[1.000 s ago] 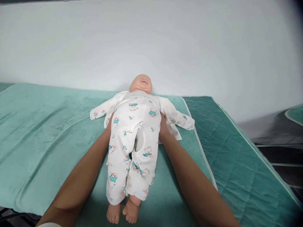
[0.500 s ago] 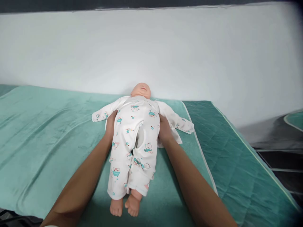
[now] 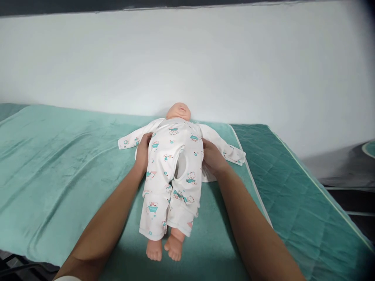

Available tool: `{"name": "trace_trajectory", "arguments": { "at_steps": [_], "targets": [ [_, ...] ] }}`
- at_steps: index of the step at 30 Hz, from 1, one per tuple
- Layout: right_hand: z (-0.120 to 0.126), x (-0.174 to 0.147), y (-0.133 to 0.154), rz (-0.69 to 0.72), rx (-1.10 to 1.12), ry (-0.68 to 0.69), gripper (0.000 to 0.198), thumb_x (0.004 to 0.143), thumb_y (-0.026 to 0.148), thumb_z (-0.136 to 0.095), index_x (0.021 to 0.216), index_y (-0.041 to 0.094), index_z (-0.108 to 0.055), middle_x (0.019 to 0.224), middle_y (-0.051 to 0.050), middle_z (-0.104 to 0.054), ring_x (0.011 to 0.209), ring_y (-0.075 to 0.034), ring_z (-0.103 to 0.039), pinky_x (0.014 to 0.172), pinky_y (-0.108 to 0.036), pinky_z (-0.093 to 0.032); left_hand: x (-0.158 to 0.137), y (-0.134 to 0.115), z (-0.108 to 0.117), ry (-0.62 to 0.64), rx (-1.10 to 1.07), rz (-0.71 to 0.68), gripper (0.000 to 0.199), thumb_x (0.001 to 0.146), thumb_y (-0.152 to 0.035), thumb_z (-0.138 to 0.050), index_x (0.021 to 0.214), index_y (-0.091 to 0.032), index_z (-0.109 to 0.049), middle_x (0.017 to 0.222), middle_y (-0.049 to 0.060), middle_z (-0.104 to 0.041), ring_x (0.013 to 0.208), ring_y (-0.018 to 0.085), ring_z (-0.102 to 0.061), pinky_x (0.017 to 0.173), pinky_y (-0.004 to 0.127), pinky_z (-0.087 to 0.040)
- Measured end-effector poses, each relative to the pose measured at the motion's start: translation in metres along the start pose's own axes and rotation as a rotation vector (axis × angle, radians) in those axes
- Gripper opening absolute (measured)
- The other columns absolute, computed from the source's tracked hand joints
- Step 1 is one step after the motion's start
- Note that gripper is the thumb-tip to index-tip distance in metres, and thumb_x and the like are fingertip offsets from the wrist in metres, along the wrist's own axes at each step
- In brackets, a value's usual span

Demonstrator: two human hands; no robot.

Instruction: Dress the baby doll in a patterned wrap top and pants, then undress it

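Note:
A baby doll [image 3: 178,112] lies on its back, head at the far side, bare feet [image 3: 175,246] towards me. It wears a white long-sleeved top [image 3: 212,134], its sleeves spread to both sides, and white printed open-crotch trousers [image 3: 190,156] that reach high up its front. My left hand [image 3: 143,151] is closed at the left side of the trousers, near the waist. On the opposite side, my right hand [image 3: 213,157] grips the trousers' edge, over the loose flap of the top. The fingertips of both hands are partly hidden by the cloth.
A light green sheet [image 3: 64,168] with soft creases lies under the doll. To its right shows a darker green quilted cover [image 3: 281,187]. A pale wall [image 3: 187,58] rises right behind the doll's head. Dark metal bars [image 3: 23,267] show at the lower left.
The view has shifted slightly, so everything sits a little further right. My right hand has turned outward a little and covers more of the top's flap. Both hands stay at the doll's sides.

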State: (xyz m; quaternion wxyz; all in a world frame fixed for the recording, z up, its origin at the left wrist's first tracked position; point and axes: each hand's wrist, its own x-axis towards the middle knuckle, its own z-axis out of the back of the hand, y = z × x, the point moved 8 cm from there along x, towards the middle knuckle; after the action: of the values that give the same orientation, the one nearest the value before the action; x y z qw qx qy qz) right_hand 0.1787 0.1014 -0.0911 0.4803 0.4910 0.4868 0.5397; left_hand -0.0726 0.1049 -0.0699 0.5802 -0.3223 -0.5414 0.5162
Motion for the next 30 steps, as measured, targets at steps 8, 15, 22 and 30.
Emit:
{"name": "trace_trajectory", "arguments": {
  "at_steps": [8,15,22,30],
  "targets": [
    [0.030,-0.006,0.057,0.428,-0.533,-0.535,0.022,0.091,0.034,-0.054,0.097,0.020,-0.071,0.094,-0.007,-0.071,0.085,-0.021,-0.063,0.081,-0.038,-0.050,0.027,-0.027,0.003,-0.081,0.068,-0.221,0.020,0.093,-0.030,-0.055,0.105,-0.022,-0.070,0.112,0.006,-0.072,0.106,0.020,-0.065,0.099,0.036,-0.049],
    [0.001,0.051,0.051,0.349,-0.306,-0.140,0.019,0.083,0.040,-0.066,0.086,0.022,-0.062,0.097,-0.003,-0.066,0.086,-0.017,-0.058,0.084,-0.034,-0.047,0.073,-0.028,-0.038,0.361,-0.032,-0.170,0.025,0.090,-0.042,-0.061,0.097,-0.020,-0.070,0.114,0.007,-0.072,0.109,0.023,-0.064,0.100,0.038,-0.046],
    [-0.015,0.067,0.055,0.335,-0.344,0.177,0.028,0.081,0.048,-0.070,0.079,0.023,-0.058,0.122,-0.004,-0.061,0.121,-0.023,-0.053,0.104,-0.038,-0.038,0.079,-0.041,-0.063,0.656,0.023,-0.110,0.028,0.080,-0.046,-0.072,0.086,-0.020,-0.062,0.132,0.006,-0.062,0.129,0.027,-0.053,0.110,0.042,-0.039],
    [-0.016,0.068,0.050,0.242,-0.179,0.188,0.039,0.085,0.057,-0.064,0.071,0.021,-0.068,0.123,-0.005,-0.065,0.119,-0.024,-0.058,0.106,-0.038,-0.042,0.088,-0.034,-0.055,0.372,0.037,-0.159,0.019,0.085,-0.032,-0.064,0.077,-0.022,-0.050,0.086,0.000,-0.064,0.082,0.017,-0.058,0.078,0.031,-0.046]
  ]
}}
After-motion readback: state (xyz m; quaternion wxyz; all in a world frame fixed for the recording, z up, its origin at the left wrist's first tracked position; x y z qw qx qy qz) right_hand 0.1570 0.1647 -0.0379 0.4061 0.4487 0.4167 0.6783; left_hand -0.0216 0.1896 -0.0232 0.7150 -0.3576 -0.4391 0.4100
